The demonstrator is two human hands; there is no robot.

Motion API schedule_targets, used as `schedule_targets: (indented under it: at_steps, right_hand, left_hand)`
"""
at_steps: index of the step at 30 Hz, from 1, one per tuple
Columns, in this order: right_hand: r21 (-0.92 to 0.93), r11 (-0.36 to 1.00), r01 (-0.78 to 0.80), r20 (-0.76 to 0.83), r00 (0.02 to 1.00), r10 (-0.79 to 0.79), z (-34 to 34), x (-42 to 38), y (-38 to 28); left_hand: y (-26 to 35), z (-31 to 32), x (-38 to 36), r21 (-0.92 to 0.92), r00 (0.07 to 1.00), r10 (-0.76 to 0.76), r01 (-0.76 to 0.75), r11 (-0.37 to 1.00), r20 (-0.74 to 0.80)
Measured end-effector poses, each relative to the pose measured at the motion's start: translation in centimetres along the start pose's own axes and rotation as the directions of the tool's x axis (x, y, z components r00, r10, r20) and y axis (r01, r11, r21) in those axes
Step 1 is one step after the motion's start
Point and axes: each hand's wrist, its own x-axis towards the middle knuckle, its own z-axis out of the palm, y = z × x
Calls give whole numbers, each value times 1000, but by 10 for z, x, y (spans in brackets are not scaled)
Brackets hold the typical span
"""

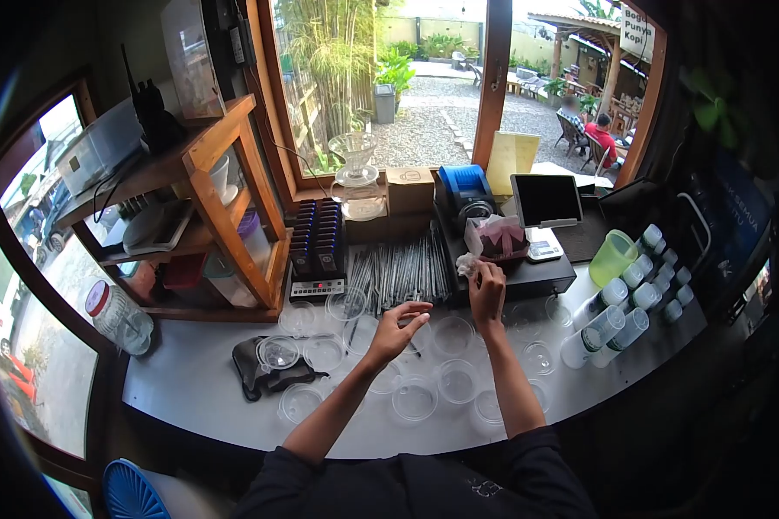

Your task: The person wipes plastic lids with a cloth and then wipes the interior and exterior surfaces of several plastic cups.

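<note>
My left hand (401, 331) hovers over the clear plastic lids, fingers apart and holding nothing. Further forward, my right hand (487, 294) has its fingers curled together at a crumpled white piece (466, 263), which looks like tissue or thin plastic. That piece is beside a dark box with a pink wrapper (504, 232). Several round clear lids (415, 398) lie spread over the grey counter (208, 415) around and below both hands. Behind my left hand is a pile of thin wrapped straws (407, 264).
Stacked clear cups (602, 329) and a green cup (613, 257) stand at the right. A tablet (547, 200) and blue printer (467, 189) are at the back. A black pouch (268, 372), a lidded jar (118, 318) and a wooden shelf (242, 208) are at the left.
</note>
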Motion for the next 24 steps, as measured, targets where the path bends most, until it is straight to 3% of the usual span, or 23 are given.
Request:
schedule_targets:
  at_steps: [5, 8, 12, 13, 16, 18, 20, 21, 22, 23, 24]
  right_hand:
    - [-89, 995, -38, -95, 995, 30, -19, -17, -44]
    - [-3, 999, 33, -23, 999, -33, -27, -26, -71]
    - [146, 988, 54, 185, 979, -81, -39, -41, -114]
    - [208, 976, 65, 250, 961, -117, -40, -47, -126]
    - [423, 903, 76, 450, 847, -282, -28, -70, -172]
    - [568, 822, -30, 574, 730, -371, -16, -85, -209]
    - [651, 757, -63, 613, 632, -474, 6, -101, -245]
    - [680, 732, 39, 544, 643, -539, 18, -109, -262]
    - [719, 694, 40, 505, 656, -561, 30, -117, -277]
    - [691, 721, 53, 524, 651, -550, 45, -124, -287]
    - [663, 746, 65, 543, 644, -539, 59, -132, -297]
  left_hand:
    - [6, 0, -13, 38, 998, 2, 0, 999, -62]
    - [2, -1, -26, 139, 994, 19, -5, 990, -104]
    - [13, -15, -54, 248, 989, 13, 24, 969, -146]
    - [14, -21, -62, 318, 981, 89, -31, 948, -171]
    - [17, -51, -95, 323, 932, 123, -7, 946, -342]
    - [15, -85, -124, 453, 843, 182, 81, 888, -507]
    - [9, -126, -156, 462, 696, 162, 268, 845, -700]
    - [2, -147, -172, 479, 652, 165, 337, 811, -740]
    - [-4, -163, -186, 488, 606, 172, 406, 773, -776]
    - [-8, -174, -197, 503, 618, 138, 468, 727, -774]
    - [-25, -189, -205, 571, 684, 164, 425, 702, -711]
